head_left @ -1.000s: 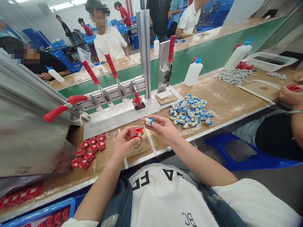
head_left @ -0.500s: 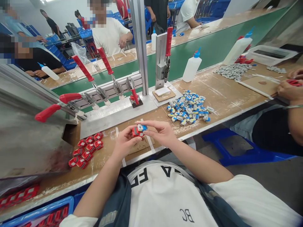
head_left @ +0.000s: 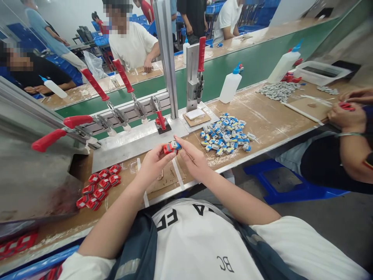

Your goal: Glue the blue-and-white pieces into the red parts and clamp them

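Between my two hands, above the front of the bench, a red piece (head_left: 168, 148) touches a blue and white piece (head_left: 175, 145). My left hand (head_left: 153, 162) is closed on the red piece. My right hand (head_left: 194, 158) holds the blue and white piece from the right, thumb and fingers against it. Several red pieces (head_left: 100, 186) lie in a cluster left of my left hand. A pile of blue, white and yellow pieces (head_left: 225, 134) rests on the bench beyond my right hand.
Red-handled clamps (head_left: 94, 84) stand on a metal frame behind my hands. An upright clamp (head_left: 201, 54) and a white bottle (head_left: 230, 86) are further right. Another person's hands (head_left: 348, 111) work at the far right, near grey pieces (head_left: 278, 91).
The camera view has shifted slightly. Both my hands have risen a little with the pieces, and the red and blue pieces have turned slightly, side by side.
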Action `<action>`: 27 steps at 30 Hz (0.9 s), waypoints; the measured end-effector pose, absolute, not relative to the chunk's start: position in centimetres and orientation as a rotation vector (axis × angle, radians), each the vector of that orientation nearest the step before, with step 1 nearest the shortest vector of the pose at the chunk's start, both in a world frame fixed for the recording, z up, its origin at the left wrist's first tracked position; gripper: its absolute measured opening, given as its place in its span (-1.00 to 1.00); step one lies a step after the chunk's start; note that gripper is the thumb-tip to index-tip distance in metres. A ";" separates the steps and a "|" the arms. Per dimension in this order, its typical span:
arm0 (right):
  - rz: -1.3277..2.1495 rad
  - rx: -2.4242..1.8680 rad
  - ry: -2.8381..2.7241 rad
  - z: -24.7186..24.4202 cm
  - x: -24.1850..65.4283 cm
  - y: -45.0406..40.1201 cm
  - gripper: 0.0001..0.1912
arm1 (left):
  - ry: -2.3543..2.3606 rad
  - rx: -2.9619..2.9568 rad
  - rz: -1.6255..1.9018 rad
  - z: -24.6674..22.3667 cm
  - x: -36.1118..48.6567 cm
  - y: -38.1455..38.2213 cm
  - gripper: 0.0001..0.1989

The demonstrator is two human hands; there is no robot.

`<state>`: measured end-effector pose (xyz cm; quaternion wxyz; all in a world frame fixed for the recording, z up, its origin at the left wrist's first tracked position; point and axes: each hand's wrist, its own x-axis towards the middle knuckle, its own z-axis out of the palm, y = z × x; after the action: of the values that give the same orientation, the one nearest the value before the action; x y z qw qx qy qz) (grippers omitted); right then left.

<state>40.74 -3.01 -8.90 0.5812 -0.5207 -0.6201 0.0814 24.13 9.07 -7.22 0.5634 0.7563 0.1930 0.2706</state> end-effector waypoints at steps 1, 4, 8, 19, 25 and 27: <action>0.158 -1.259 -1.439 -8.8 41.2 -2.8 -0.50 | 0.466 1.863 0.648 -6.9 24.8 9.5 -0.64; 0.169 -1.387 -1.335 -8.4 42.9 -1.9 -0.44 | 0.538 2.250 0.713 -5.6 27.3 10.4 -0.74; 0.294 -1.453 -1.155 -7.9 46.1 0.2 -0.31 | 0.613 2.808 0.647 -3.4 31.5 10.3 -0.78; 0.781 -1.368 -0.670 -6.5 54.3 3.2 -0.58 | 0.390 2.321 0.849 -5.5 40.5 13.7 -0.76; 0.494 -1.757 -0.849 -3.4 58.4 4.5 -0.51 | 0.521 2.143 0.839 -7.7 44.5 15.8 -0.72; 0.069 -1.784 -0.987 -0.5 60.5 6.1 -0.53 | 0.603 2.196 0.789 -7.9 45.9 17.0 -0.70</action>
<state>60.47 6.12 -0.55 0.5233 -0.7452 -0.4122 0.0290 45.89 17.00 -7.87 0.3576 0.8510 0.2338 0.3055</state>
